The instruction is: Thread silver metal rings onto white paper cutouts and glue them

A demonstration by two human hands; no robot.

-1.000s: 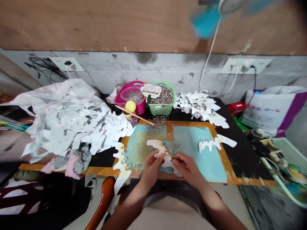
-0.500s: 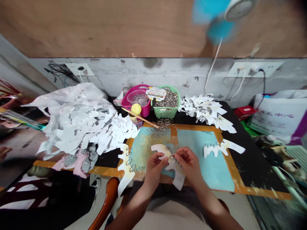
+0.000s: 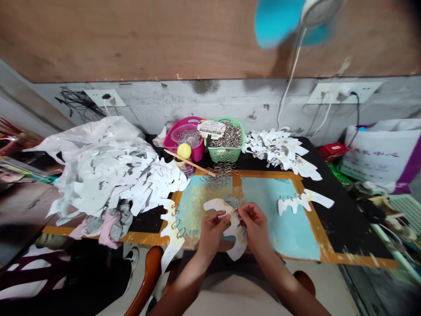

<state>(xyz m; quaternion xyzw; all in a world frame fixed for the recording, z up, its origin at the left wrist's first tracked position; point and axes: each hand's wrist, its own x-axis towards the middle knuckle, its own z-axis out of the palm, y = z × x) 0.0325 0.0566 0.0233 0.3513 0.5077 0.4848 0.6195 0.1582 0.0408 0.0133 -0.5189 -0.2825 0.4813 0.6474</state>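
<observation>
As the left hand [image 3: 212,230] and right hand [image 3: 255,226] pinch a curved white paper cutout [image 3: 238,245] between them, a small metal ring [image 3: 234,212] sits at its top edge, over a teal-painted board [image 3: 289,232]; beyond lie loose rings [image 3: 221,175] and a green basket [image 3: 225,153].

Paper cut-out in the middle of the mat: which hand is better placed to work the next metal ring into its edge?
Probably the right hand: its fingertips pinch at the metal ring on the edge of the white paper cut-out, while the left hand seems to be steadying the paper.
</observation>
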